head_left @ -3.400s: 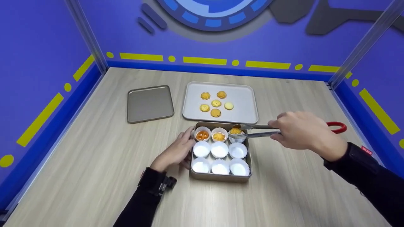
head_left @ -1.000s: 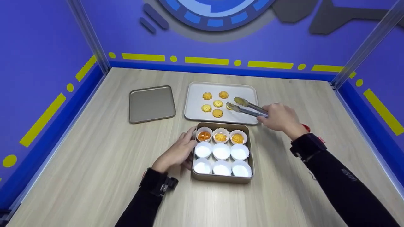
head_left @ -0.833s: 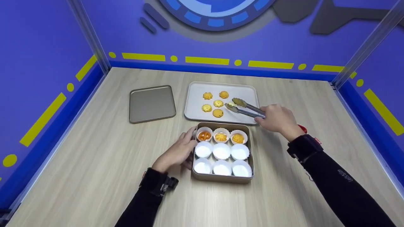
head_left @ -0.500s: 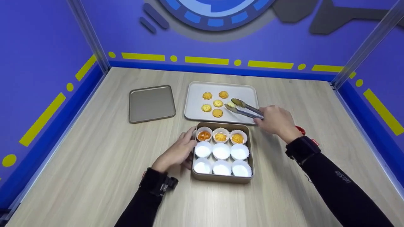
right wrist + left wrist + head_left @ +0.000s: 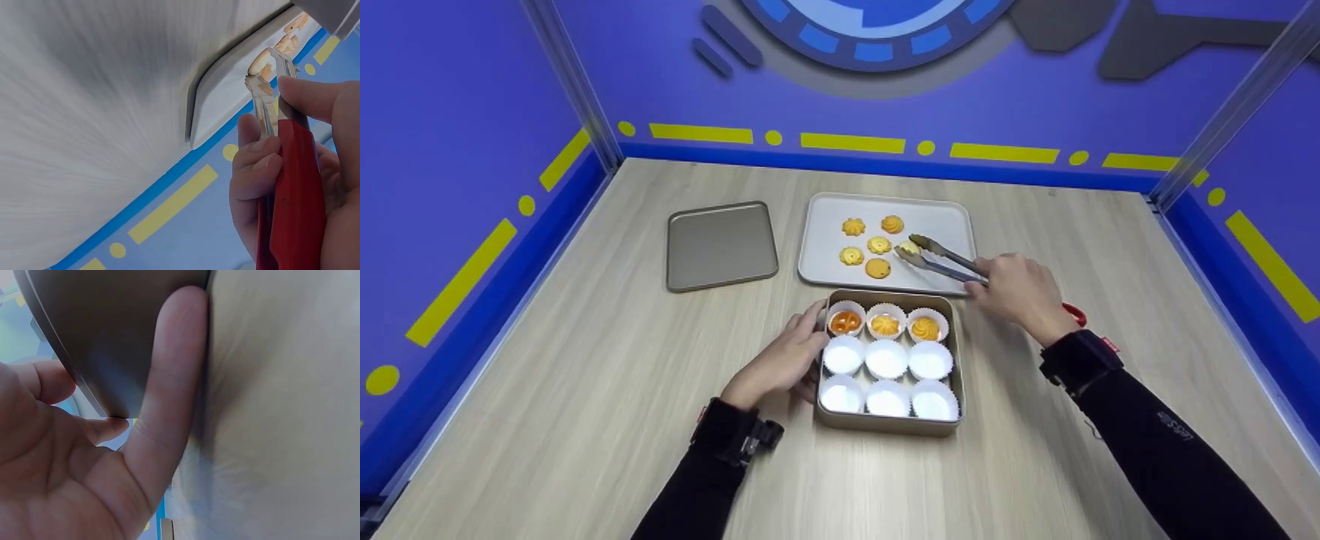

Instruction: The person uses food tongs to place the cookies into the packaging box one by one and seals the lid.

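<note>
In the head view my left hand (image 5: 781,361) rests against the left side of a square metal tin (image 5: 885,425). The left wrist view shows one straight digit along its wall, with other fingertips at the rim. White paper cups (image 5: 886,360) fill the tin; the back row holds a glazed orange pretzel-like cookie (image 5: 845,322), a flower-shaped cookie (image 5: 884,324) and a swirled cookie (image 5: 924,328). My right hand (image 5: 1020,291) grips red-handled metal tongs (image 5: 298,197) over the pale tray (image 5: 825,275). Their tips stand either side of a pale round cookie (image 5: 910,247); firm contact is unclear.
Several cookies lie left of the tongs on the tray, including a speckled round cookie (image 5: 877,268) and another swirled cookie (image 5: 892,223). A flat metal lid (image 5: 721,246) lies at the back left. Blue panels (image 5: 840,112) enclose the table's back and sides.
My right hand has moved the tongs from the tin's back-right cup, where the swirled cookie now sits, to the pale round cookie on the tray. My left hand has stayed at the tin.
</note>
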A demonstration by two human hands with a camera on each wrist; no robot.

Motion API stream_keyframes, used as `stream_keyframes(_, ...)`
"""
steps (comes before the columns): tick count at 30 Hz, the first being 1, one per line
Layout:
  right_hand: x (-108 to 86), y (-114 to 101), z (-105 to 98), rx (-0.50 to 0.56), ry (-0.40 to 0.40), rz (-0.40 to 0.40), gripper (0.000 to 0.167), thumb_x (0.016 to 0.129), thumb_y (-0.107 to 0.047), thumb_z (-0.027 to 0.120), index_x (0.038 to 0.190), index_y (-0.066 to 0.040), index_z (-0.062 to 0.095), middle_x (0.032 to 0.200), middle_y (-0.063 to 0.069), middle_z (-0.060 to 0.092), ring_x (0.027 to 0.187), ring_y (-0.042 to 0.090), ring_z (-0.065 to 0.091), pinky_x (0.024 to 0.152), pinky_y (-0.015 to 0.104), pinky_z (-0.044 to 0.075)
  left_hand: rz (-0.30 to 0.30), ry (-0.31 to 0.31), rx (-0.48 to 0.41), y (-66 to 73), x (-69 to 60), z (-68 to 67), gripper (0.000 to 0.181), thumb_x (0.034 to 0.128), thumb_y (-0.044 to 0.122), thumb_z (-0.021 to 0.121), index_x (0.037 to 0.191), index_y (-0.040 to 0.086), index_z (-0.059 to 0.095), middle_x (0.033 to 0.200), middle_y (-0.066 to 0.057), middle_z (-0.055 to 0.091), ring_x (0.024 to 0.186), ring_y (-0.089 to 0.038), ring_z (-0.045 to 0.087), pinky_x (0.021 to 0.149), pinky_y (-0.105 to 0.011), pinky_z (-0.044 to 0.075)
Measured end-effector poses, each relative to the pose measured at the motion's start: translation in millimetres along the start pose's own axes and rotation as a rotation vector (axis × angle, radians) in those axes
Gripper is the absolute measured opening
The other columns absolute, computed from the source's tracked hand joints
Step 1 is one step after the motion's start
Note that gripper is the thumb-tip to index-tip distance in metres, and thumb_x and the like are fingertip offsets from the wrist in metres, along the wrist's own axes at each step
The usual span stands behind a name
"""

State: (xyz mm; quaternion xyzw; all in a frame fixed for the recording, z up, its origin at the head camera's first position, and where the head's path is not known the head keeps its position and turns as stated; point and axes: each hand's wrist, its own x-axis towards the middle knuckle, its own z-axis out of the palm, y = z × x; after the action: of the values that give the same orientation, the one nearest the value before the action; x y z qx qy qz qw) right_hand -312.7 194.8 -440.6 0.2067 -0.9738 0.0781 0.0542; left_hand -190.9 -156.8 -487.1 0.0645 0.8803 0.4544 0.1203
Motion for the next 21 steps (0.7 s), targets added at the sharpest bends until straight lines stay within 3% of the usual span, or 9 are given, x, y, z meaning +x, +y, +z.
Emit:
stream_keyframes(10,-6.3,6,-7,0.004,-0.001,0.005,0.020,0.099,-0.032,0.070,0.104,-0.013,0.072,0.080,0.011,0.056,0.068,0.031,0.052,0.054,0.039,0.036,-0.011,-0.008,0.001,1.5,-0.1,0.1,0.066,0.1117,0.033,0.038,0.172,0.017,0.016,0.151,-0.018,0.045,0.137,-0.039,0.050,0.121,-0.059,0.039)
stream_keyframes(21,-36.9,-14,-37,0.012,0.109,-0.133,0.027,0.097,-0.030,0.078,0.115,-0.010,0.077,0.072,0.003,0.051,0.061,0.020,0.047,0.051,0.032,0.032,-0.009,0.000,-0.004,0.9,0.1,0.1,0.067,0.1109,0.032,0.039,0.172,0.017,0.017,0.153,-0.018,0.045,0.140,-0.038,0.048,0.123,-0.058,0.036)
